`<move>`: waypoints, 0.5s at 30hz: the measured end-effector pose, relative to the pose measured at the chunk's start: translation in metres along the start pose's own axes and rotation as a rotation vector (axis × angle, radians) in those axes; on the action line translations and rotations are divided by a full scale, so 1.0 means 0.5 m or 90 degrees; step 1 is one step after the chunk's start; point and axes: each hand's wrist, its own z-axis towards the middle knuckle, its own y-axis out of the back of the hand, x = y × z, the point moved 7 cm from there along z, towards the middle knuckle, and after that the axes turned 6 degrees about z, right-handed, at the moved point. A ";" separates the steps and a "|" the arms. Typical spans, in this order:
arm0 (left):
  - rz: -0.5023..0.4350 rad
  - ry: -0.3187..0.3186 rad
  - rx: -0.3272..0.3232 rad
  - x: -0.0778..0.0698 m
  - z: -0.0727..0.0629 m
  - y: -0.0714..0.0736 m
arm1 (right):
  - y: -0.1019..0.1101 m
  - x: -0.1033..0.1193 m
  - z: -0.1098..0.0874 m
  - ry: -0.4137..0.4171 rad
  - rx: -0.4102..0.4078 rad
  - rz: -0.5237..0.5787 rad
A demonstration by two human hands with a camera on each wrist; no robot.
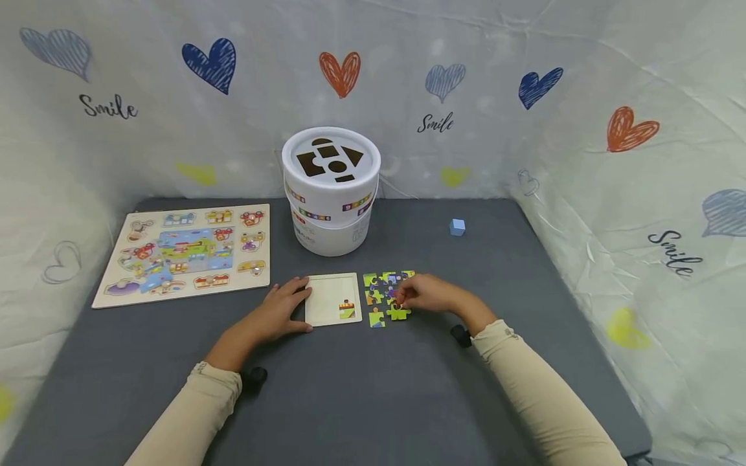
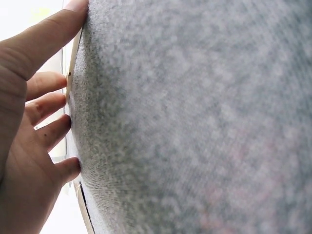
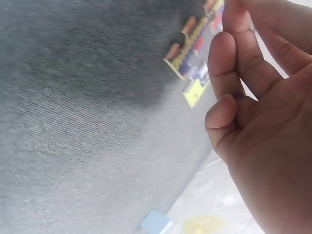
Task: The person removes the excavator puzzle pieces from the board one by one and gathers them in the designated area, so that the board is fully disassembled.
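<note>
A shallow wooden puzzle tray [image 1: 324,294] lies on the table, with one printed jigsaw piece [image 1: 347,310] in its lower right corner. My left hand [image 1: 282,309] is spread along the tray's left side, fingers at the upper left and thumb near the lower left corner. In the left wrist view the extended fingers [image 2: 51,131] touch the pale edge. Loose green and purple jigsaw pieces [image 1: 375,317] are laid out right of the tray. My right hand [image 1: 431,294] reaches over them with curled fingers, thumb and forefinger pinching a jigsaw piece that they mostly cover.
Behind the tray stands a white bucket [image 1: 332,226] with shaped holes in its lid. A wooden peg puzzle board [image 1: 186,291] lies at the left, and a small light blue cube [image 1: 457,227] sits at the back right. A heart-printed cloth [image 1: 384,116] hangs behind the grey table [image 1: 361,395].
</note>
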 end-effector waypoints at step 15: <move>-0.008 0.009 0.018 0.004 -0.001 -0.002 | -0.014 -0.010 0.003 -0.021 -0.007 -0.019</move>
